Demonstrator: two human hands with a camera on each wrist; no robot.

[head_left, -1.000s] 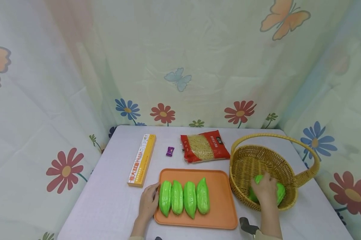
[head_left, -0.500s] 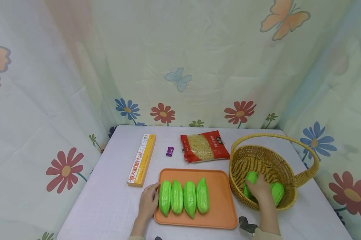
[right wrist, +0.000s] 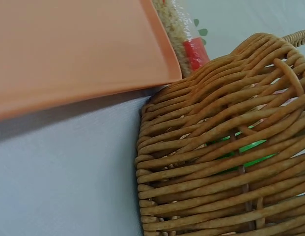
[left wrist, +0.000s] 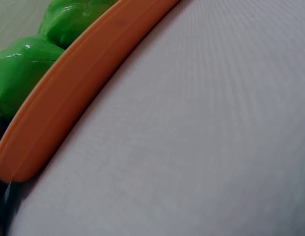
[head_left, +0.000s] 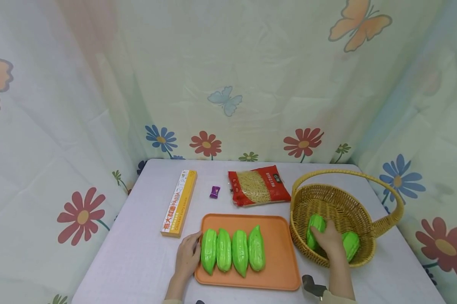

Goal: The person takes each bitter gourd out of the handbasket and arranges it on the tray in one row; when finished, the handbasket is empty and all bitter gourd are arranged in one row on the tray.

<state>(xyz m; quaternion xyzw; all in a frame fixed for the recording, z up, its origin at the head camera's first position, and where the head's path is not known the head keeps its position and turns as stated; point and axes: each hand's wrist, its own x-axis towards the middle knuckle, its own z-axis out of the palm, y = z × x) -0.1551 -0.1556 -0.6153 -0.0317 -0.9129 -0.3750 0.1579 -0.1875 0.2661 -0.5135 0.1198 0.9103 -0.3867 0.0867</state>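
Note:
On the orange tray several bright green bitter melons lie side by side, toward its left. My left hand holds the tray's left rim; the left wrist view shows the tray wall but almost none of the hand. Inside the wicker basket my right hand grips a bitter melon, with its thumb across the melon and the other fingers partly hidden. Another bitter melon lies to the right of this hand in the basket. The right wrist view shows mostly the basket's woven wall.
Behind the tray lie a red bag of pasta, a small purple wrapped candy and a yellow-and-white pasta box. A tall handle arches over the basket. The basket stands close to the tray's right edge. Flowered curtains surround the table.
Inside the basket, my right hand has shifted left with the melon it grips, away from the other melon, which now shows more. The left hand and tray have stayed still.

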